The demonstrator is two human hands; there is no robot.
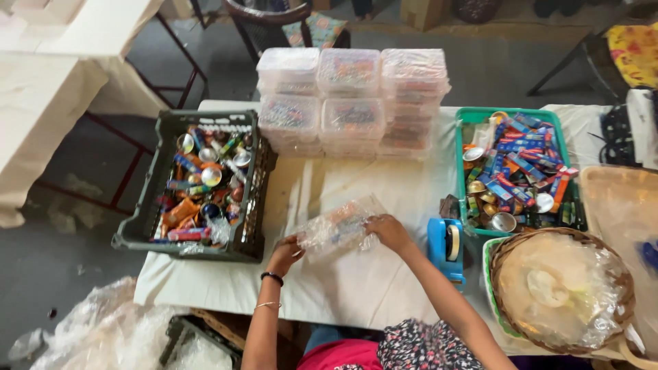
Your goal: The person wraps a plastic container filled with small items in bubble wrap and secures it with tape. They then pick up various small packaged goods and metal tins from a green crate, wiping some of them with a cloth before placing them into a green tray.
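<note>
We see both hands on clear packet [337, 225], lying on white table [356, 288] at centre. Left hand [284, 255] pinches near end, fingers closed on plastic; right hand [388, 231] grips far end. Dark crate [147, 199] left, blue tape dispenser [447, 248] just right, stacked tubs [351, 103] beyond.
</note>
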